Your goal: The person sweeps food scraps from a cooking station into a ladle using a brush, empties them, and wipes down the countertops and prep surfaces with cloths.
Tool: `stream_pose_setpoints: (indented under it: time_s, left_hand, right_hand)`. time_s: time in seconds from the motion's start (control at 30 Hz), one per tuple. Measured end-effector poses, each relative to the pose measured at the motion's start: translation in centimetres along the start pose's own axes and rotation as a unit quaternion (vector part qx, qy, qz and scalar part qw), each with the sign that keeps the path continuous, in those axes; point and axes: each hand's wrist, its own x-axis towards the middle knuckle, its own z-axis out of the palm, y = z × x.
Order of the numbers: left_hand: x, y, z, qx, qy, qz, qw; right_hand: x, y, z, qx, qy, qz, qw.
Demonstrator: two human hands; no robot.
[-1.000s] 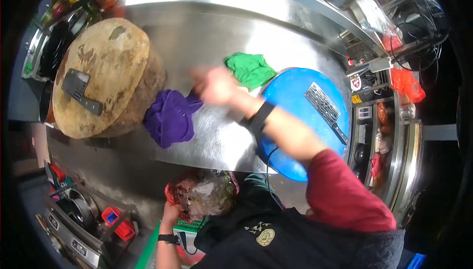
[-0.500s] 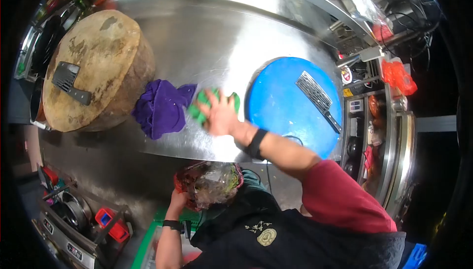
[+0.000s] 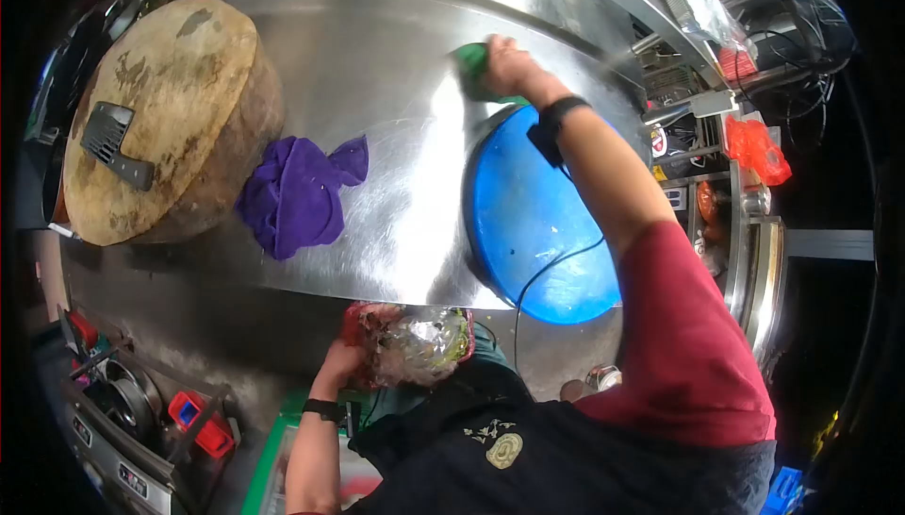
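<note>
My right hand is pressed on a green cloth on the steel counter, beyond the blue round cutting board. Its fingers curl over the cloth, slightly blurred. Down below the counter's front edge, my left hand grips the side of a reddish container that holds clear plastic and what look like green scraps. A crumpled purple cloth lies between the two boards. The cleaver seen earlier on the blue board is hidden by my right arm.
At the left stands a thick round wooden chopping block with a slotted spatula-like tool on it. A black cable crosses the blue board and hangs over the edge. Shelves with a red bag line the right side.
My right hand has swept the green cloth away from me and to the right, from beside the purple cloth to behind the blue board. My left hand stays on the container.
</note>
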Motion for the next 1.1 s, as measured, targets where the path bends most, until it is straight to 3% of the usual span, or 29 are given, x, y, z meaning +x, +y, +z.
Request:
stream_pose_setpoints:
  time_s: [0.03, 0.07, 0.13, 0.17, 0.23, 0.27, 0.3, 0.37, 0.4, 0.47, 0.57, 0.63, 0.7, 0.77, 0.83, 0.9, 1.0, 1.1]
  left_hand:
    - [0.1, -0.7, 0.1, 0.015, -0.001, 0.016, 1.000]
    - [0.1, -0.8, 0.3, 0.030, -0.002, 0.033, 0.999]
    - [0.1, -1.0, 0.6, -0.071, 0.051, -0.018, 0.996]
    - [0.0, -0.6, 0.9, -0.107, 0.069, -0.035, 0.991]
    - [-1.3, 2.7, 0.4, -0.030, 0.049, -0.131, 0.990]
    - [-0.4, 1.1, 0.6, -0.025, 0.048, -0.129, 0.990]
    - [1.2, -2.0, 0.5, -0.049, 0.052, -0.024, 0.997]
    - [1.2, -1.6, 0.0, -0.054, 0.039, 0.085, 0.994]
    - [-0.2, 1.8, 0.5, -0.050, 0.048, 0.051, 0.996]
    - [-0.7, 4.7, 1.1, -0.040, 0.047, 0.031, 0.998]
    - [-1.0, 3.9, 0.6, -0.128, -0.031, -0.031, 0.991]
    - [0.3, 1.2, 0.6, -0.128, -0.001, -0.013, 0.992]
    - [0.8, 0.0, 0.6, -0.127, -0.018, 0.014, 0.992]
    - [-1.6, 3.0, 2.2, -0.122, 0.024, -0.041, 0.991]
    - [-1.6, 1.9, 2.9, -0.127, 0.007, -0.046, 0.991]
    - [-1.7, 1.8, 4.0, -0.153, -0.022, -0.049, 0.987]
    - [-3.0, 3.9, 5.8, -0.113, 0.003, -0.062, 0.992]
    - [-2.4, 2.2, 6.1, -0.085, -0.003, -0.066, 0.994]
  right_hand:
    - [0.8, 1.7, 1.5, 0.003, -0.086, 0.107, 0.991]
    - [0.4, 1.3, 2.8, -0.012, -0.072, 0.120, 0.990]
    - [-0.6, 0.9, 4.9, -0.016, -0.058, 0.123, 0.991]
    - [-1.7, -0.6, 4.5, -0.044, -0.069, 0.097, 0.992]
    - [-3.6, -3.5, 3.9, -0.053, -0.102, 0.010, 0.993]
    - [-4.4, -5.2, 4.4, -0.042, -0.098, -0.030, 0.994]
    - [-5.8, -7.1, 5.2, -0.028, -0.092, -0.064, 0.993]
    - [-11.0, -10.1, 8.0, -0.004, 0.012, -0.200, 0.980]
    - [-14.0, -11.6, 10.9, -0.030, 0.085, -0.234, 0.968]
    - [-21.4, -14.7, 11.9, 0.022, 0.071, -0.229, 0.971]
    - [-29.5, -16.3, 12.4, 0.077, 0.085, -0.237, 0.965]
    - [-33.2, -15.0, 11.0, 0.151, -0.062, -0.249, 0.955]
    - [-35.1, -13.1, 6.4, 0.307, -0.195, -0.181, 0.913]
    - [-35.2, -10.0, 5.0, 0.301, -0.074, -0.191, 0.931]
    - [-32.6, -8.4, 1.5, 0.264, 0.024, -0.128, 0.956]
    - [-28.3, -7.5, 0.8, 0.205, 0.085, -0.151, 0.963]
    - [-25.7, -9.6, 5.3, 0.025, 0.053, -0.091, 0.994]
    - [-32.3, -13.1, 7.4, -0.069, 0.042, -0.147, 0.986]
